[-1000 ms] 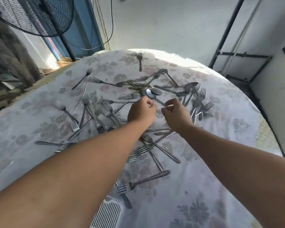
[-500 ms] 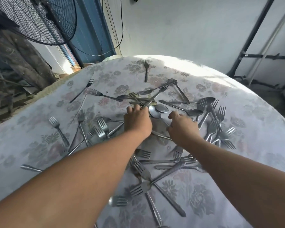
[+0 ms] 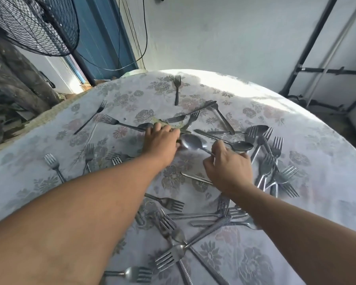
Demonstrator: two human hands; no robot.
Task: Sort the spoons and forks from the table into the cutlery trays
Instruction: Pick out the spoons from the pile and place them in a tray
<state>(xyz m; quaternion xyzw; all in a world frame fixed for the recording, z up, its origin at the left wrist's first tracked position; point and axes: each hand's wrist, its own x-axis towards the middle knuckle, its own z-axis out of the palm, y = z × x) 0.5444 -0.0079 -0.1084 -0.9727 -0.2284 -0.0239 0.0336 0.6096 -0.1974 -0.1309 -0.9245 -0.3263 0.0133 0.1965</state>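
Many steel forks and a few spoons lie scattered on a round table with a floral cloth (image 3: 317, 182). My right hand (image 3: 228, 167) pinches the handle of a spoon (image 3: 190, 142), whose bowl points left, just above the cloth. My left hand (image 3: 160, 142) lies palm down next to that bowl. Its fingertips rest on brass-coloured cutlery (image 3: 173, 127) in the centre pile, and whether they grip anything is hidden. Another spoon (image 3: 242, 146) lies just right of my right hand. No cutlery tray is in view.
A cluster of forks (image 3: 271, 163) lies to the right, and crossed forks (image 3: 173, 254) lie near the front. A single fork (image 3: 177, 87) sits at the far edge. A standing fan (image 3: 35, 23) and a blue door (image 3: 103, 38) are beyond the table at left.
The view has tilted up, and the white tray corner at the bottom is gone from sight. Both hands have reached further into the centre pile, and the right hand now pinches one spoon's handle.
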